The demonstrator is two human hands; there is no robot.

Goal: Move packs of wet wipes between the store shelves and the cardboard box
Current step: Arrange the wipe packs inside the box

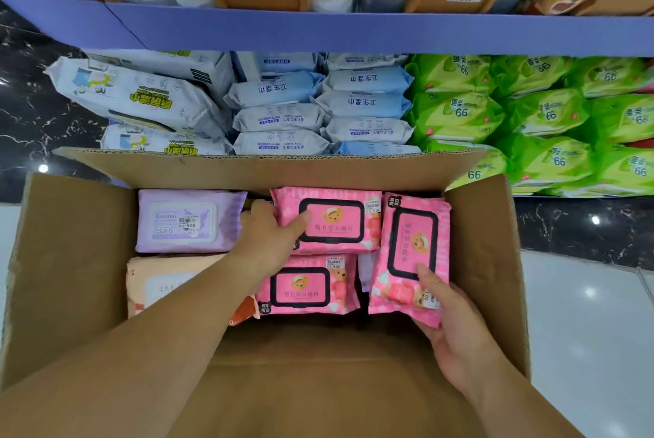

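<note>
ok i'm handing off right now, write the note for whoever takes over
Left hand: grips the top pink pack at its left edge, thumb on the lid.
Right hand: holds the right pink pack by its near end; that pack is turned lengthwise beside the box's right wall.
Also in the cardboard box: a third pink pack, a purple pack and a peach pack.
The shelf behind it holds blue-white packs and green packs.
Done or left: one frame doesn't show whether packs are going in or coming out; both held packs are inside the box.
</note>
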